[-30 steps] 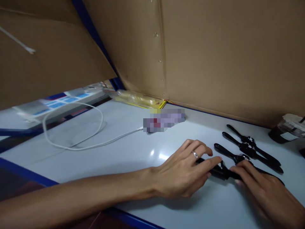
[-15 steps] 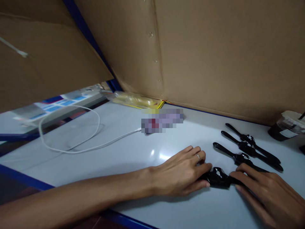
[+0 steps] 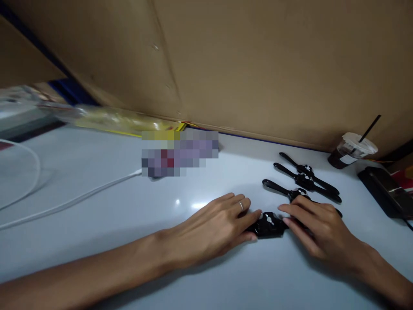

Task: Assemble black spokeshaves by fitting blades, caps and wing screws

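A black spokeshave (image 3: 270, 225) with a silver-coloured screw lies on the white table in front of me. My left hand (image 3: 222, 224), a ring on one finger, pinches its left handle between thumb and index finger. Over the right handle is my right hand (image 3: 322, 228), thumb and fingers around it beside the body; most of that handle is hidden. Just behind lie three more black spokeshaves, roughly parallel: a near one (image 3: 275, 186), partly covered by my right hand, a middle one (image 3: 304, 181) and a far one (image 3: 308, 171).
A lidded plastic cup (image 3: 342, 156) of dark drink with a black straw stands at the back right, near a black box-like object (image 3: 377, 189). A blurred-out purple item (image 3: 190, 155) with a white cable (image 3: 103, 185) lies left of centre. Behind it is yellow packaging (image 3: 129, 120) along the cardboard wall (image 3: 258, 64).
The view has swung right, bringing the whole cup and the black box-like object into sight. Both hands stay at the same spokeshave; the right fingers have shifted slightly.
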Motion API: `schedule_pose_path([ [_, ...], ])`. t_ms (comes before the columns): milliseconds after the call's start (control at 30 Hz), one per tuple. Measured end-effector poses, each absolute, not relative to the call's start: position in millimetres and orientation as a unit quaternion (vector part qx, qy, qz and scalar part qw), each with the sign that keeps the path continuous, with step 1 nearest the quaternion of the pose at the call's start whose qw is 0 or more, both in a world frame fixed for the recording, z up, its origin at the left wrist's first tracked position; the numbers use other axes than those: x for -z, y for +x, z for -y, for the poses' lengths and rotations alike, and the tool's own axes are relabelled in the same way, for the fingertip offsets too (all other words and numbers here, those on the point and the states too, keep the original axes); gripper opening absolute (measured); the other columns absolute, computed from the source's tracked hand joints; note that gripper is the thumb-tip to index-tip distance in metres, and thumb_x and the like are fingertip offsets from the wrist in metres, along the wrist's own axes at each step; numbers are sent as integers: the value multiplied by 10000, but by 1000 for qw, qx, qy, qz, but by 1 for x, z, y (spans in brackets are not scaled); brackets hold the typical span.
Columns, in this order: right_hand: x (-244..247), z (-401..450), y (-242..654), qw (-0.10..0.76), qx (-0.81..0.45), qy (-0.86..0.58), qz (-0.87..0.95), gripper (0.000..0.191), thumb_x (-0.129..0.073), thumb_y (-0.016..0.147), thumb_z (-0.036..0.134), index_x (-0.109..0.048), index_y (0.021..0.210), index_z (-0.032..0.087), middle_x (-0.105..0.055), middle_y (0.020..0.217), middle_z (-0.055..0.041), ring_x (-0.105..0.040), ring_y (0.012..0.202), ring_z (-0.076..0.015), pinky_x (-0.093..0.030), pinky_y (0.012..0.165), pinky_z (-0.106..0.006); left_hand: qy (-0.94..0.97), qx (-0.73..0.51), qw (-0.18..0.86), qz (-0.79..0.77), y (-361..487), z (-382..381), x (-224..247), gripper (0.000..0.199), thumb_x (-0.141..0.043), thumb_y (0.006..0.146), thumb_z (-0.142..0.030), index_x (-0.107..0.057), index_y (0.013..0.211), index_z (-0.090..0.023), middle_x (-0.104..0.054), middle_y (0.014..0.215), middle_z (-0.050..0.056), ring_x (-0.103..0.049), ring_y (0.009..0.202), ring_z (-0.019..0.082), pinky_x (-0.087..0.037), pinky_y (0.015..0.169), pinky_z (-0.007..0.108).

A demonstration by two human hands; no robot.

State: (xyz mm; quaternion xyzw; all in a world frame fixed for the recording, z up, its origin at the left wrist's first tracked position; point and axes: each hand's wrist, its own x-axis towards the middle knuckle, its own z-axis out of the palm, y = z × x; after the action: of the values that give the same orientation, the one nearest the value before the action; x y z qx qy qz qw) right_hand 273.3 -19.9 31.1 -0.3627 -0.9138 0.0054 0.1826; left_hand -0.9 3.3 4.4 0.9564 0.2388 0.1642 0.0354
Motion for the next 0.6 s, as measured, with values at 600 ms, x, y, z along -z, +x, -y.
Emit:
schedule_pose_path([
  [600,-27,20,272,193,-192,-300,914,237,-486,1107,349,-673,1162,215,-673,867,-4,-655,721,-128,-459,628,-257,955,-180,66,-225,3,0,-18,230,-568,1060,-314,-698,1206,-192,-602,1009,80,-552,891,229,-491,801,354],
])
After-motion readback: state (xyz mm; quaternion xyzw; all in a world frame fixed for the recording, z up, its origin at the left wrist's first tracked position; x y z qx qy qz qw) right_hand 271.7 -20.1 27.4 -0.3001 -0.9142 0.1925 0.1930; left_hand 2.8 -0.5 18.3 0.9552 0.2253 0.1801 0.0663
